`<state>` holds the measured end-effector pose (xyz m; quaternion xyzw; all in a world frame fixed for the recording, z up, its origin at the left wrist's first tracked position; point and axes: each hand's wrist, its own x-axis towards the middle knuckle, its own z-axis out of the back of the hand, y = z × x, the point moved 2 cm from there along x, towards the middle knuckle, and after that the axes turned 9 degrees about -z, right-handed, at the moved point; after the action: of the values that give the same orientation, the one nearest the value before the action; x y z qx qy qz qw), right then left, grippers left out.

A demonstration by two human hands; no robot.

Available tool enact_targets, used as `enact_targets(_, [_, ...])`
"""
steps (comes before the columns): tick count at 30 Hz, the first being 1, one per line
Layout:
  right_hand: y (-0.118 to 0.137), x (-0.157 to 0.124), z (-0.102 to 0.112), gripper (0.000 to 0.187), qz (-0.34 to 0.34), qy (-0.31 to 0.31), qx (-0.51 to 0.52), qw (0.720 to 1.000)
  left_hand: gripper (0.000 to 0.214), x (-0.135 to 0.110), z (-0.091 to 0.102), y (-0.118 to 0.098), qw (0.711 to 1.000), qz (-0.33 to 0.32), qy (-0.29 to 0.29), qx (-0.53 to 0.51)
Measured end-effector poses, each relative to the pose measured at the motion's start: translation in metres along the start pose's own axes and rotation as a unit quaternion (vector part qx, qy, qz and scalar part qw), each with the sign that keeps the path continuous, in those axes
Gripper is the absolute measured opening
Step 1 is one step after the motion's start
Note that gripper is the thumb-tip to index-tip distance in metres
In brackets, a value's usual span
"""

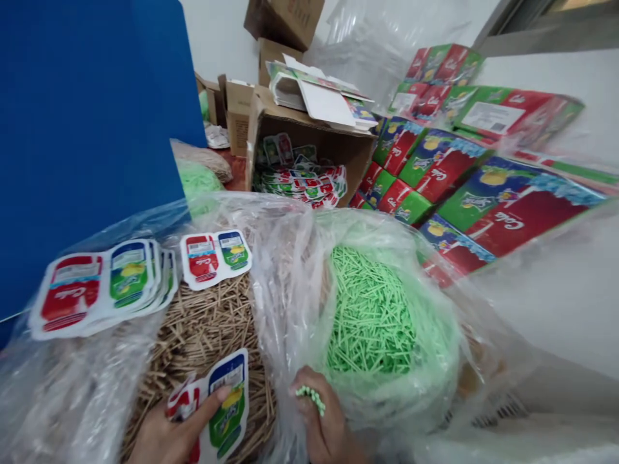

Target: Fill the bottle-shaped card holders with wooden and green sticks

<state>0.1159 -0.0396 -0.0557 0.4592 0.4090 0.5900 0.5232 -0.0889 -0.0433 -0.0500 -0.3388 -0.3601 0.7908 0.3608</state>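
Note:
My left hand (167, 432) at the bottom edge grips a printed card sleeve (220, 403) with red, blue and green panels, thumb pressed across its face. It lies over a clear bag of brown sticks (203, 332). My right hand (322, 422) pinches a small bundle of green sticks (310, 395), ends pointing toward me, at the rim of a clear plastic bag full of green sticks (372, 322). A stack of the same card sleeves (99, 287) rests on the brown-stick bag at left, with one more sleeve (215, 258) beside it.
A blue panel (87, 122) fills the upper left. Behind stands an open cardboard box (309, 138) holding more sleeves. Printed red-and-green cartons (464, 180) are piled at the right on a white surface. More cardboard boxes (283, 19) and plastic sheeting sit at the back.

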Motion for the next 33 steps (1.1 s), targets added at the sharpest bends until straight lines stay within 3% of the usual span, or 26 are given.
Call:
enact_targets(5, [0.003, 0.004, -0.023, 0.032, -0.009, 0.038, 0.015, 0.999, 0.036, 0.010, 0.014, 0.008, 0.990, -0.121, 0.017, -0.064])
enact_targets(7, [0.000, 0.005, -0.028, 0.030, -0.002, 0.053, 0.018, 0.998, 0.034, 0.012, 0.017, 0.012, 0.981, -0.185, 0.028, -0.040])
enact_targets(12, [-0.008, 0.008, -0.035, 0.029, -0.002, 0.101, 0.038, 0.994, 0.025, 0.014, 0.019, 0.011, 0.934, -0.346, 0.089, 0.023])
enact_targets(17, [-0.010, 0.006, -0.039, 0.035, -0.036, 0.081, 0.035, 0.995, 0.011, 0.013, 0.012, 0.009, 0.888, -0.442, 0.125, 0.005])
enact_targets(23, [-0.011, 0.002, -0.039, 0.038, -0.050, 0.066, 0.035, 0.996, 0.016, 0.013, 0.003, 0.015, 0.868, -0.486, 0.101, 0.015])
enact_targets(29, [-0.005, 0.002, -0.040, 0.037, -0.070, 0.041, 0.061, 0.995, 0.020, 0.019, -0.009, 0.033, 0.872, -0.465, 0.146, 0.054])
enact_targets(31, [0.000, 0.007, -0.044, 0.035, -0.101, 0.031, 0.122, 0.987, 0.022, 0.019, -0.012, 0.034, 0.866, -0.473, 0.151, 0.060])
enact_targets(33, [0.004, 0.014, -0.049, 0.032, -0.153, 0.016, 0.234, 0.960, 0.023, 0.017, -0.014, 0.031, 0.860, -0.485, 0.145, 0.060])
